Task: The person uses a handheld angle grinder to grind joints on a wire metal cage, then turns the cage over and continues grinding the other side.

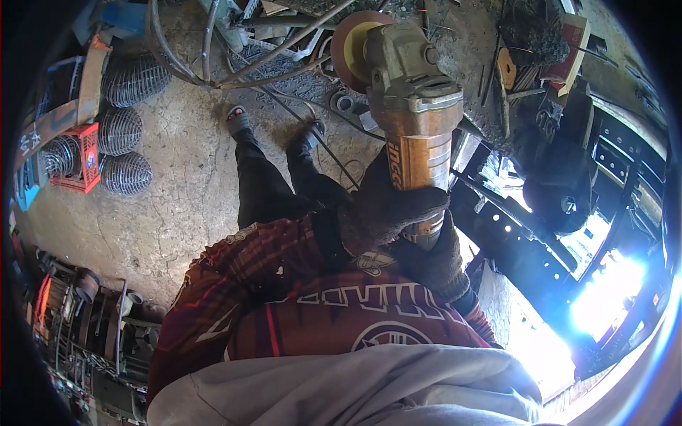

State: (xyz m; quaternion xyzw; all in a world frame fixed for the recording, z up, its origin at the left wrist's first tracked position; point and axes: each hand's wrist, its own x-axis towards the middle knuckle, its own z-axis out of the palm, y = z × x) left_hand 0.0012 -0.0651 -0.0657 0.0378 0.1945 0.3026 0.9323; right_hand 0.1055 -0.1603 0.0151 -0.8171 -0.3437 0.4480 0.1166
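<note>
An angle grinder with an orange body and a worn grey metal head stands out in front of my chest, its head pointing away from me. On the left side of that head sits a round disc, yellowish in the middle with a reddish-brown rim. My left hand, in a dark glove, wraps round the orange body from the left. Just behind it, my right hand, gloved too, closes on the rear end of the grinder. Some fingers of both hands are hidden behind the tool or each other.
Hoses or cables loop across the concrete floor ahead. Wire coil cages and a red crate stand at the left. Perforated dark metal bars lie on the right beside a glaring bright area. Racks of metal parts fill the lower left.
</note>
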